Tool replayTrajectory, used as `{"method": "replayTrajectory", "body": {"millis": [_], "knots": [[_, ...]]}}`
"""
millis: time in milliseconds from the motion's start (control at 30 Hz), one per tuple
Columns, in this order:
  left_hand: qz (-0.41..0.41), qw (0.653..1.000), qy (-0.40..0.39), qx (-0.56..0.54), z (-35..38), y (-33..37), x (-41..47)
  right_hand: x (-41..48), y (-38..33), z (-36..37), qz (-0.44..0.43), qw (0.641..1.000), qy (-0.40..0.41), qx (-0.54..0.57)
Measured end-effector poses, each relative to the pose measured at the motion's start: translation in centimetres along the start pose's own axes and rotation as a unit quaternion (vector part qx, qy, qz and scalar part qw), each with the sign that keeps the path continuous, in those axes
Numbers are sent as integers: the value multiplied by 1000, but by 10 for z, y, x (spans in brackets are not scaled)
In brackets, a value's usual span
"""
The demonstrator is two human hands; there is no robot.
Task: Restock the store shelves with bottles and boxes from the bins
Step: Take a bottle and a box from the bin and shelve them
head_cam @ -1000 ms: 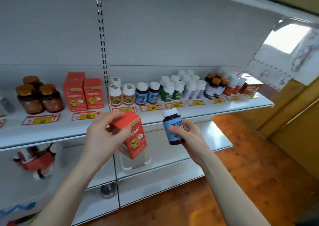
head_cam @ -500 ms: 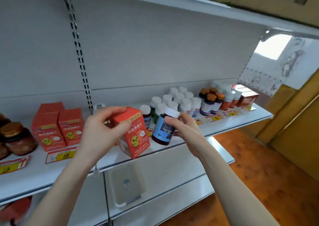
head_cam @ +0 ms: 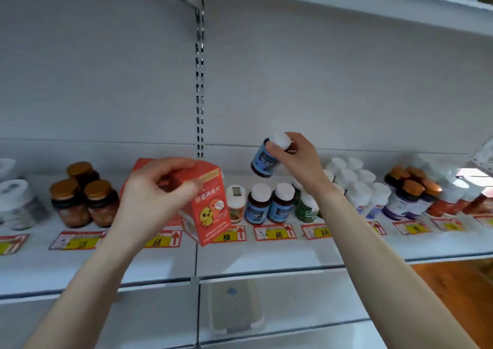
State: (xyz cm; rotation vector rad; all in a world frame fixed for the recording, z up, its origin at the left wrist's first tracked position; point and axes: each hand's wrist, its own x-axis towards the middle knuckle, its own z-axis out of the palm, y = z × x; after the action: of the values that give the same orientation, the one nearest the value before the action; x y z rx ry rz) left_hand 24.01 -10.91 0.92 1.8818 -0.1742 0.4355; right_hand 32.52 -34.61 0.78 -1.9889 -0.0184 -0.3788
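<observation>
My left hand (head_cam: 152, 196) grips a red box (head_cam: 210, 210) with a yellow chick on its front, tilted, just above the white shelf (head_cam: 266, 255). My right hand (head_cam: 296, 159) pinches the white cap of a dark bottle with a blue label (head_cam: 264, 159), held tilted in the air above two matching blue-label bottles (head_cam: 269, 204) that stand on the shelf. More red boxes are mostly hidden behind my left hand.
Brown jars with gold lids (head_cam: 85, 194) stand at the left. Green-label bottles (head_cam: 306, 207), white bottles (head_cam: 354, 180) and orange-capped bottles (head_cam: 410, 191) fill the right. Price tags (head_cam: 274, 232) line the shelf front. A slotted upright (head_cam: 200, 82) runs up the back panel. A lower shelf (head_cam: 266, 330) sits below.
Both hands have risen and moved toward the shelf. The blue-label bottle went up and over the matching bottles; the red box came in over the shelf front.
</observation>
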Motion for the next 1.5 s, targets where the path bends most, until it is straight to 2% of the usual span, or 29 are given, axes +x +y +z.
{"method": "replayTrajectory", "body": {"millis": [133,267,533,667,1100,1167,1233,1267,1300,1367,1500], "knots": [[-13,999,33,1,-4,-1,5,38,16,9,10,986,-81,-148],[-30,998,56,-5,-2,2,11,55,22,18,40,963,-167,-205],[-47,996,74,5,15,5,15,57,36,33,25,905,-293,-306],[-65,995,72,-1,22,8,11,54,37,31,13,890,-320,-325],[-94,992,83,-20,29,13,6,54,37,25,-5,881,-337,-333],[-106,989,87,-47,30,12,7,53,33,22,-26,907,-289,-305],[-129,983,93,-92,31,10,10,47,22,17,-63,958,-194,-202],[-142,979,93,-115,31,10,11,41,14,13,-70,974,-172,-130],[-151,976,92,-130,32,10,13,35,6,9,-66,980,-177,-60],[-158,972,89,-148,34,10,16,18,-11,3,-39,969,-242,35],[-155,968,97,-170,41,14,22,-6,-30,-1,-13,918,-386,89]]}}
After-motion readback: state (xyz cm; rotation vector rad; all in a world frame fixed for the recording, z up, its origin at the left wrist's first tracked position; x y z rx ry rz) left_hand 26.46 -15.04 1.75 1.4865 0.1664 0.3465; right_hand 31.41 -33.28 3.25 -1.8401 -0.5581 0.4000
